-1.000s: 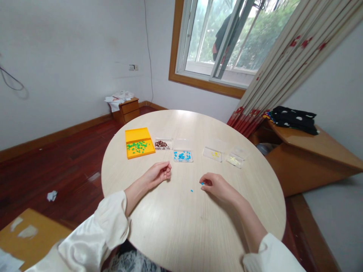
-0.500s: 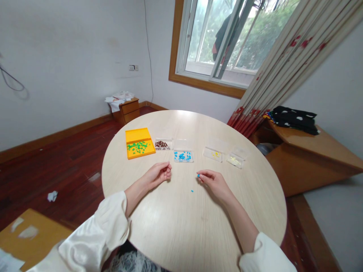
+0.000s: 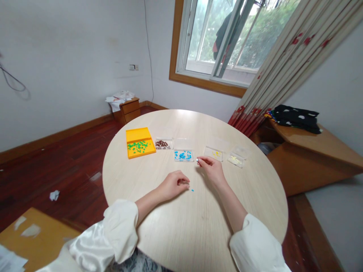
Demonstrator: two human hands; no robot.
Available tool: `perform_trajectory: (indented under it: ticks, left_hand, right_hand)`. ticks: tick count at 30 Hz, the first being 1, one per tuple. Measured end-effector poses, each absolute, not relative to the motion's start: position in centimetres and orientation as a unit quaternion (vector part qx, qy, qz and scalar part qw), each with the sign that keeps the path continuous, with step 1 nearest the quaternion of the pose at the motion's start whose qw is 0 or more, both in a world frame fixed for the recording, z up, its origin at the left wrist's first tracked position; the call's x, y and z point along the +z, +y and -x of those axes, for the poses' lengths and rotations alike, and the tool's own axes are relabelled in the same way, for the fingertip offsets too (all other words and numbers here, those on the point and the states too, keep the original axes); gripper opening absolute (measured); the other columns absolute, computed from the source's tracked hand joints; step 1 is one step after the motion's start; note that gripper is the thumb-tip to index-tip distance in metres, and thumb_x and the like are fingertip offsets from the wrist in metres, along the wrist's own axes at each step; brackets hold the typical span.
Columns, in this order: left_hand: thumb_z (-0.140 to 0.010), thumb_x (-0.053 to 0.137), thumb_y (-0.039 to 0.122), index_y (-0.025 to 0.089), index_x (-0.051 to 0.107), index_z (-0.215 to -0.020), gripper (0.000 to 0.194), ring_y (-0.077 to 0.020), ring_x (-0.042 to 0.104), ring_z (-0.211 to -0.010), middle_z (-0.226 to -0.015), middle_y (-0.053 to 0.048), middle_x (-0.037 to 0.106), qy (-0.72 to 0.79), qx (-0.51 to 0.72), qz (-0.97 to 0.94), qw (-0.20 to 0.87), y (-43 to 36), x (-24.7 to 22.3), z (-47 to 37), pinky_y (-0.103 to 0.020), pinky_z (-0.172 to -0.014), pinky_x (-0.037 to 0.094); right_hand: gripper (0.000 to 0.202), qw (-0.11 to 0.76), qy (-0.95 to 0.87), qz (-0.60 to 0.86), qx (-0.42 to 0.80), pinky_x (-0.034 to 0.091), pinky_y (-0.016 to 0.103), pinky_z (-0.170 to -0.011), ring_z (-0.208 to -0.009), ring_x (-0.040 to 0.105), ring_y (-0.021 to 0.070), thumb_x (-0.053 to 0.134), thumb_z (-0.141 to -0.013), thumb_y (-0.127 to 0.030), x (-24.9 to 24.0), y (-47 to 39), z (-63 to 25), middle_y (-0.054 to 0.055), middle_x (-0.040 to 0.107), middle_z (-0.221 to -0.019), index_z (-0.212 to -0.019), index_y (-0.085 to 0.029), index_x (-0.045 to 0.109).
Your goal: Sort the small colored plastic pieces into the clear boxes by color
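Two hands: low over the round desk (image 3: 159, 234).
Right hand (image 3: 211, 170): fingertips pinched together, what they hold too small to tell, just right of the clear tray of blue pieces (image 3: 183, 155).
Left hand (image 3: 174, 184): loosely curled, fingertips beside a loose blue piece (image 3: 192, 190) on the desk.

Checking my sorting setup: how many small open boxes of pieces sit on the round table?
5, in a row: orange box of green pieces, clear box of brown, of blue, of yellow, of pale yellow.
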State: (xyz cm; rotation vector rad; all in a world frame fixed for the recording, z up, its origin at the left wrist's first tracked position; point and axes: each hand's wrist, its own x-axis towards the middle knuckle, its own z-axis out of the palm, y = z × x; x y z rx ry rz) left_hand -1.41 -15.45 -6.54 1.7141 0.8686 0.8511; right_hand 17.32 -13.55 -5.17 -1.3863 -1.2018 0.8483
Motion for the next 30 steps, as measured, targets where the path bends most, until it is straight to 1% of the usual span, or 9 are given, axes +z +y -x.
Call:
perform_trajectory:
  ticks: [3,8,11,15,20,23,26,28,30]
  left_hand:
    - [-0.067,0.069,0.017,0.018,0.071,-0.078,0.011,-0.0142,0.051,-0.068,-0.078,-0.004,0.058,0.338,0.329,-0.754,0.457,-16.1,-6.7,1.0,-0.026,-0.067,0.039]
    - [-0.071,0.067,0.017,0.018,0.072,-0.083,0.014,-0.0177,0.054,-0.077,-0.083,-0.006,0.059,0.321,0.288,-0.798,0.421,-16.5,-6.7,0.6,-0.028,-0.074,0.04]
    - [-0.073,0.064,0.015,0.018,0.071,-0.079,0.01,-0.0193,0.054,-0.079,-0.08,-0.007,0.06,0.315,0.27,-0.824,0.386,-16.6,-6.8,0.1,-0.031,-0.078,0.038]
    - [-0.075,0.058,0.012,0.017,0.068,-0.07,0.012,-0.0194,0.053,-0.076,-0.077,-0.007,0.06,0.318,0.271,-0.829,0.371,-16.7,-7.1,-0.4,-0.031,-0.076,0.037]
    - [-0.076,0.055,0.013,0.017,0.064,-0.069,0.012,-0.0156,0.051,-0.067,-0.069,-0.004,0.06,0.341,0.333,-0.766,0.431,-16.4,-7.0,-0.5,-0.027,-0.068,0.037]
    - [-0.074,0.057,0.015,0.016,0.063,-0.069,0.008,-0.0124,0.047,-0.059,-0.061,-0.001,0.057,0.383,0.385,-0.69,0.479,-15.9,-6.6,-0.4,-0.025,-0.062,0.036]
    - [-0.07,0.063,0.016,0.015,0.061,-0.068,0.003,-0.0108,0.048,-0.056,-0.059,0.001,0.056,0.396,0.439,-0.613,0.524,-15.3,-6.4,-0.3,-0.023,-0.058,0.036]
    - [-0.066,0.067,0.018,0.014,0.06,-0.068,0.008,-0.0103,0.049,-0.055,-0.059,0.001,0.056,0.394,0.459,-0.572,0.553,-15.0,-6.2,-0.2,-0.022,-0.057,0.037]
    - [-0.063,0.07,0.018,0.014,0.059,-0.068,0.013,-0.0096,0.05,-0.055,-0.06,0.001,0.057,0.393,0.473,-0.543,0.572,-14.8,-6.0,0.0,-0.021,-0.056,0.038]
  right_hand:
    - [0.034,0.55,-0.5,0.574,0.343,0.051,0.032,-0.066,-0.069,0.063,0.0177,0.068,-0.063,-0.045,-4.5,-11.1,-16.6,0.007,0.07,-0.075,-0.079,-0.014,0.07]
    - [0.027,0.569,-0.468,0.562,0.377,0.055,0.035,-0.072,-0.072,0.065,0.0166,0.067,-0.07,-0.035,-4.1,-8.2,-15.2,0.008,0.071,-0.082,-0.086,-0.014,0.069]
    - [0.026,0.563,-0.474,0.562,0.378,0.055,0.036,-0.073,-0.074,0.066,0.0166,0.066,-0.072,-0.033,-4.4,-8.1,-15.4,0.009,0.072,-0.085,-0.089,-0.013,0.069]
    - [0.03,0.558,-0.484,0.57,0.36,0.055,0.035,-0.074,-0.077,0.066,0.017,0.064,-0.072,-0.037,-5.4,-9.5,-16.7,0.01,0.071,-0.086,-0.091,-0.013,0.069]
    - [0.041,0.569,-0.464,0.579,0.356,0.054,0.034,-0.066,-0.067,0.064,0.0157,0.062,-0.068,-0.048,-7.1,-11.9,-18.5,0.01,0.069,-0.081,-0.09,-0.013,0.068]
    - [0.042,0.57,-0.451,0.586,0.357,0.054,0.035,-0.064,-0.062,0.061,0.0148,0.062,-0.067,-0.05,-7.6,-13.6,-18.4,0.009,0.068,-0.075,-0.085,-0.012,0.068]
    - [0.036,0.523,-0.503,0.576,0.376,0.053,0.034,-0.065,-0.062,0.061,0.0153,0.062,-0.068,-0.045,-7.4,-15.4,-17.4,0.007,0.068,-0.072,-0.085,-0.014,0.068]
    - [0.032,0.484,-0.551,0.56,0.386,0.052,0.032,-0.066,-0.064,0.062,0.0159,0.062,-0.07,-0.041,-7.0,-16.4,-16.5,0.007,0.069,-0.072,-0.087,-0.015,0.069]
    - [0.03,0.464,-0.575,0.554,0.384,0.052,0.032,-0.067,-0.067,0.063,0.0165,0.06,-0.072,-0.039,-6.6,-17.1,-15.7,0.007,0.071,-0.078,-0.088,-0.016,0.07]
